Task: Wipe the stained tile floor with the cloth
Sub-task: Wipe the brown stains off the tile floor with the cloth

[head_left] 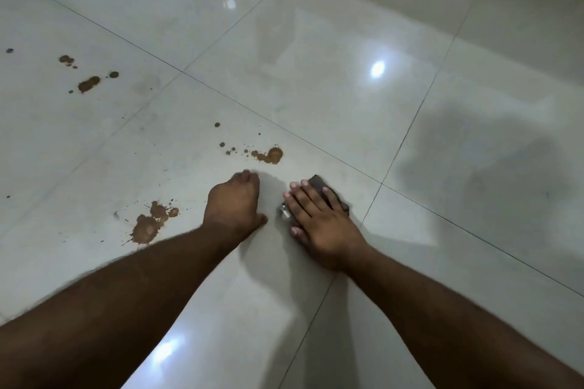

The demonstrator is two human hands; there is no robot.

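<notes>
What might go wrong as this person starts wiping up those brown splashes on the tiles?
1. The left hand, curled, leans on the glossy tile floor beside a brown stain; it or its forearm could smear it, or slip.
2. The cloth under the flat right hand looks small and dark, so it may spread mess rather than lift it.
3. The far stains are easy to miss.

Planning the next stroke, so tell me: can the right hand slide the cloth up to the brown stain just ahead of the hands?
Probably yes. The right hand lies flat on the cloth, and only bare tile separates it from the stain. The left hand rests beside that path, not across it.
</notes>
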